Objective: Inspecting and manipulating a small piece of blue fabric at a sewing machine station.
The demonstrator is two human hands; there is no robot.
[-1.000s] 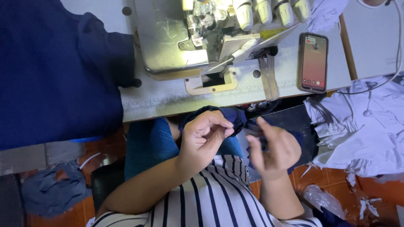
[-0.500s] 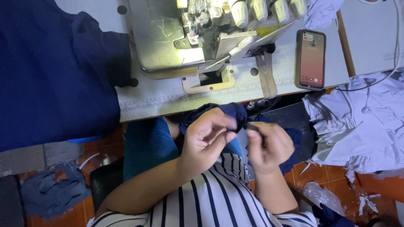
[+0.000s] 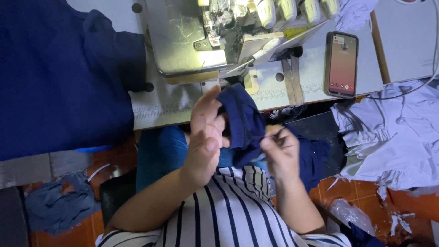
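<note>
White counter (image 3: 173, 103) carries a sewing machine (image 3: 215, 36) and a phone (image 3: 341, 64). Near it, the left hand (image 3: 206, 137) keeps its fingers spread against a small navy fabric piece (image 3: 242, 123); the right hand (image 3: 280, 151) pinches its lower edge. Better to hold the edges even and flat, I think.

Left hand (image 3: 206, 137) motion-blurred; navy cloth (image 3: 244, 123) hides right hand (image 3: 281, 153) fingertips.
</note>
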